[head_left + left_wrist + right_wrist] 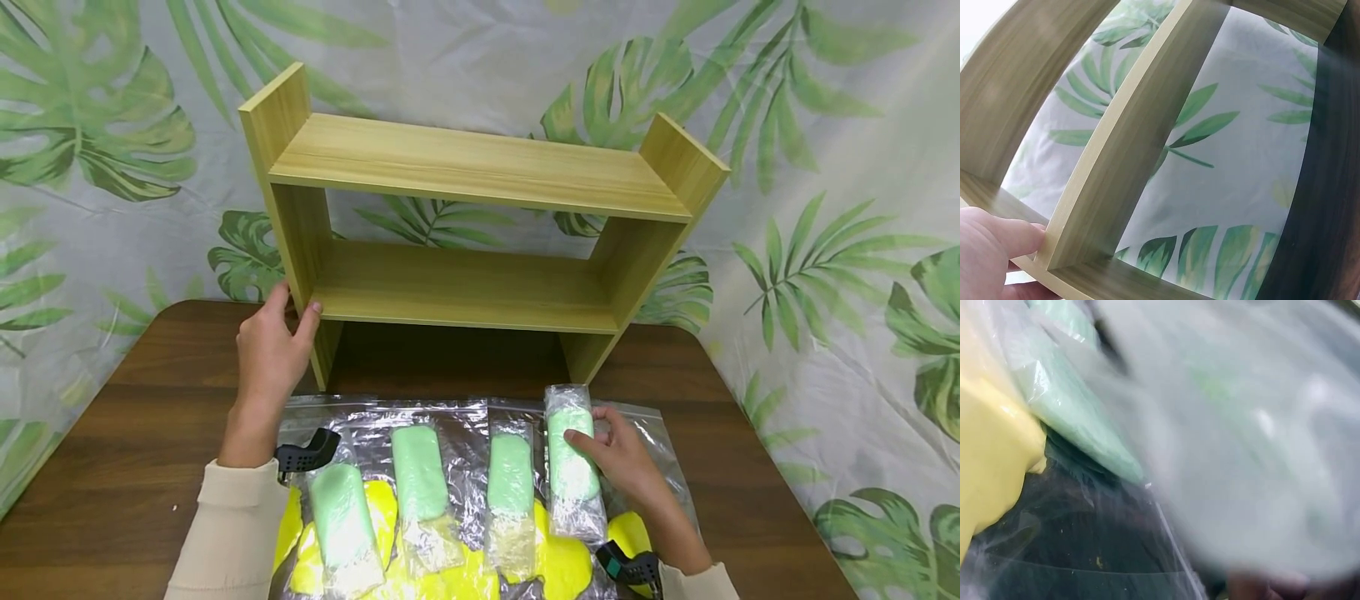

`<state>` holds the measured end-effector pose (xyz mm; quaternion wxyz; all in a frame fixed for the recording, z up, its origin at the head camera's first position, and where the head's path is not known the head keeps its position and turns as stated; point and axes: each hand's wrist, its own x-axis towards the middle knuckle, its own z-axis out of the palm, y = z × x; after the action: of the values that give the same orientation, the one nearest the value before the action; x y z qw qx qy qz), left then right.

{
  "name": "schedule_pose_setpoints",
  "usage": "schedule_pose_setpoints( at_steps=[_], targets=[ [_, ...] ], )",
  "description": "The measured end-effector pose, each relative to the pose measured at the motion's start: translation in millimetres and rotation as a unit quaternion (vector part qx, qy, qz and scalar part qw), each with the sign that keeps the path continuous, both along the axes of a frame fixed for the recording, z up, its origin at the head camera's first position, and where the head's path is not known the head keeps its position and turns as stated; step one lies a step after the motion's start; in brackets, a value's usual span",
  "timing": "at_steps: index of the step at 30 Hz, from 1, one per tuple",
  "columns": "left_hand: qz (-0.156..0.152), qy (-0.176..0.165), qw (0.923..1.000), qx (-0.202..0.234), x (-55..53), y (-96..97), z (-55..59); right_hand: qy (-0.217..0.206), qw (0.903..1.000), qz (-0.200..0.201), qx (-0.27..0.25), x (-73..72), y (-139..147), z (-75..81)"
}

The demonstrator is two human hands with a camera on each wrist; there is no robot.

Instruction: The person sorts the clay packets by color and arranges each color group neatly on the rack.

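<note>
My left hand [273, 350] grips the left side panel of a two-tier wooden shelf [480, 171], thumb at the front edge beside the lower board. The left wrist view shows that thumb [1013, 234] against the wood. In my right hand [630, 458] is a packet of green clay-like material [572, 458] in clear plastic, pinched at its right side with the thumb on top. It is above the flat plastic bags in front of the shelf. A blurred pale shape fills much of the right wrist view, where a green packet [1079, 412] lies beside yellow material [997, 456].
Three more green packets, left [345, 512], middle [420, 475] and right [512, 479], lie on clear zip bags with yellow pieces [562, 562]. Beneath is a dark brown table [750, 517]. A leaf-patterned cloth [480, 50] hangs behind the shelf.
</note>
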<state>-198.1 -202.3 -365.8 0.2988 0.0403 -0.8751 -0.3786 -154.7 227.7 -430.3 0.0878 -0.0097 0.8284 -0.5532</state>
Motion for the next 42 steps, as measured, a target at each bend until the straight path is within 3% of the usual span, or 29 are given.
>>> schedule_pose_setpoints(
  at_steps=[13, 17, 27, 33, 42],
  targets=[
    [-0.002, -0.003, 1.0000, -0.009, -0.1, -0.7, -0.9, 0.026, 0.9987, -0.027, -0.036, 6.1, -7, 17.9],
    [0.000, 0.000, 0.9999, -0.013, -0.4, -1.0, -1.5, 0.041, 0.9982, -0.015, -0.041, 7.3, -9, 28.1],
    [-0.002, 0.017, 0.9997, -0.016, -0.2, -1.8, -1.5, 0.094, 0.9948, 0.028, -0.027, 7.7, -12, 67.3],
    [-0.004, 0.023, 0.9996, -0.014, 0.9, -1.5, -3.4, 0.110, 0.9915, 0.052, -0.045, 5.2, -13, 90.1],
    [-0.003, 0.032, 0.9993, -0.017, 1.2, -1.5, -4.0, 0.135, 0.9871, 0.063, -0.060, 0.9, -14, 123.5]
  ],
)
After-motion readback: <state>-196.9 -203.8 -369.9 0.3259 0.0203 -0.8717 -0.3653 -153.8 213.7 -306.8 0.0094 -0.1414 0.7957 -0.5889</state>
